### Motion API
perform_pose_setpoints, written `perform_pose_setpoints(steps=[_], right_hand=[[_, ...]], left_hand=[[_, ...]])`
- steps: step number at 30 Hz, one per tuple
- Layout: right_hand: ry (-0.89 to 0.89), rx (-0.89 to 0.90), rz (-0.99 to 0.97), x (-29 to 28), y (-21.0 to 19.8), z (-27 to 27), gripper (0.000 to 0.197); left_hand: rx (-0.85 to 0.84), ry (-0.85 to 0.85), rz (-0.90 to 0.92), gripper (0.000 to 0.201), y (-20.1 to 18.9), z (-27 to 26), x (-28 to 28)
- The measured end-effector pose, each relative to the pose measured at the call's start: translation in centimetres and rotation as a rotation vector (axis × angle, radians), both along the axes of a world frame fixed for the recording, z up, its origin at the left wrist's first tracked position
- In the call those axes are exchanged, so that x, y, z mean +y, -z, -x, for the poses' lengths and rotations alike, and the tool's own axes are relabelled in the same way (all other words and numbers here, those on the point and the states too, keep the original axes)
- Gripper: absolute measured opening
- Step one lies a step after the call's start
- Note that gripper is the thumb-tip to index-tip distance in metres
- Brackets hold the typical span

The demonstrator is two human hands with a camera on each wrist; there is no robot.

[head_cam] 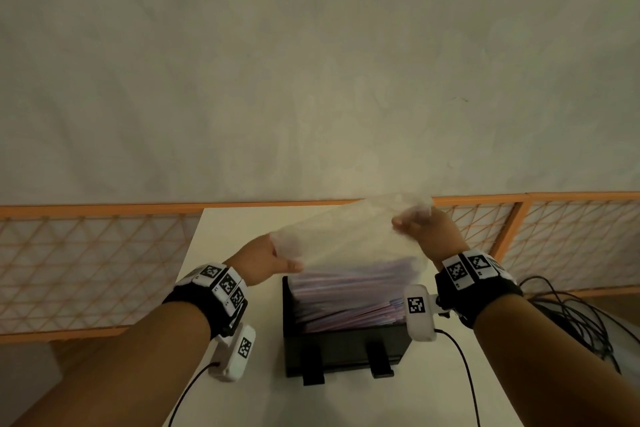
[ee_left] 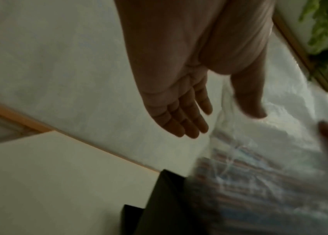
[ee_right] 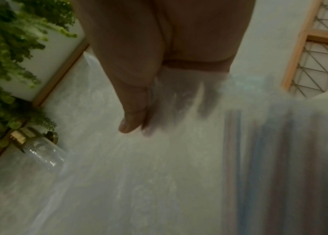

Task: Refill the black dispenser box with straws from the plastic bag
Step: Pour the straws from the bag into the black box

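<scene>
The black dispenser box [head_cam: 346, 347] stands on the white table, its dark corner [ee_left: 159, 198] also showing in the left wrist view. Pink and blue straws [head_cam: 346, 302] fill it, still inside the clear plastic bag [head_cam: 349, 239], which rises slack above the box. My right hand [head_cam: 419, 227] grips the bag's upper right end, the thumb in front and the fingers behind the plastic [ee_right: 138, 125]. My left hand [head_cam: 277, 262] is at the bag's left edge; its fingers are straight and only the thumb touches the plastic [ee_left: 219, 117]. The wrist views are blurred.
The white table [head_cam: 242, 392] is narrow, with an orange lattice railing [head_cam: 86, 270] behind it and a plain wall above. Black cables [head_cam: 571, 315] lie at the right. A green plant [ee_right: 8, 55] and a glass fixture [ee_right: 42, 152] are off to one side.
</scene>
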State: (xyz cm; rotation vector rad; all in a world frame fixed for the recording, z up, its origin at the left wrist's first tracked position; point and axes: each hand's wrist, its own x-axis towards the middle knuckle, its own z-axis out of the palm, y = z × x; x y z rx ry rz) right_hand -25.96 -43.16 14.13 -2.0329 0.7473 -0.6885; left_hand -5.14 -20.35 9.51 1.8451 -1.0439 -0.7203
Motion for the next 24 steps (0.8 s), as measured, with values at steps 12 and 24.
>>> perform_pose_setpoints(steps=[12,24], right_hand=[[-0.154,-0.022,-0.295,-0.8,1.6,1.1,0.090],[-0.039,0.280,0.099,-1.1,2.8,1.3,0.040]], left_hand=[[0.111,-0.275,-0.028,0.014,0.4,0.3,-0.3],[0.011,-0.114,-0.139,0.015,1.5,1.0,-0.5]])
